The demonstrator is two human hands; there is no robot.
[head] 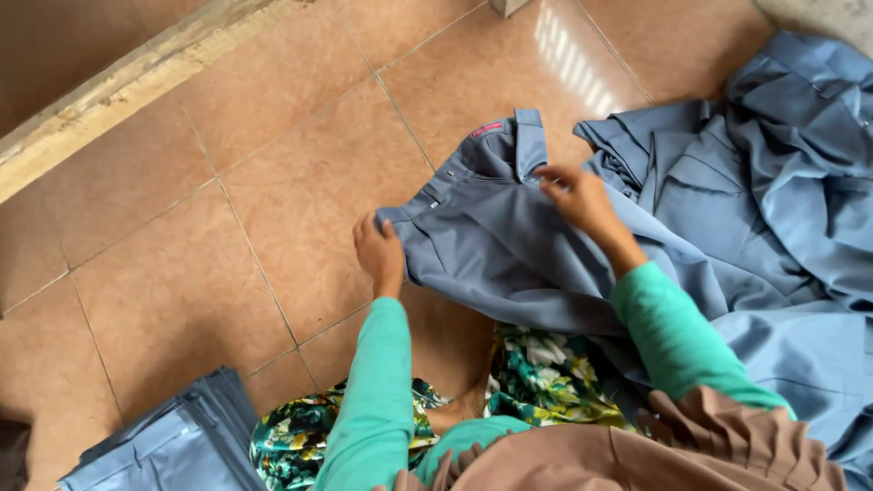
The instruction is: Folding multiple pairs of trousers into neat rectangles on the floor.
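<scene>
Both hands busy on one pair of grey-blue trousers [491, 245], spread on the tiled floor [273, 182] near the middle of the view. Left hand [380, 255] closed on the waistband corner at the left end of the garment, fingers curled around the cloth edge, thumb side hidden under the fabric. Right hand [582, 200] half closed, fingertips pinching the waistband close to a belt loop [529, 141], wrist bent over the cloth. Small pink label [486, 129] visible on the waistband, just left of the belt loop. Two metal hook fasteners [443, 186] seen on the waistband between the two hands. Teal sleeves [382, 391] covering both arms down to the wrists. Floral green fabric [546, 377] below the trousers, toward the near edge of the floor, partly under the arms. Brown pleated cloth [691, 445] at the bottom edge of the view. Big loose heap of the same grey-blue garments [782, 182] at the right side of the floor, touching the held trousers. Neat folded stack of grey-blue garments [173, 445] at the near left corner, well apart from the hands. Pale wooden beam [109, 91] running across the far left corner of the floor.
</scene>
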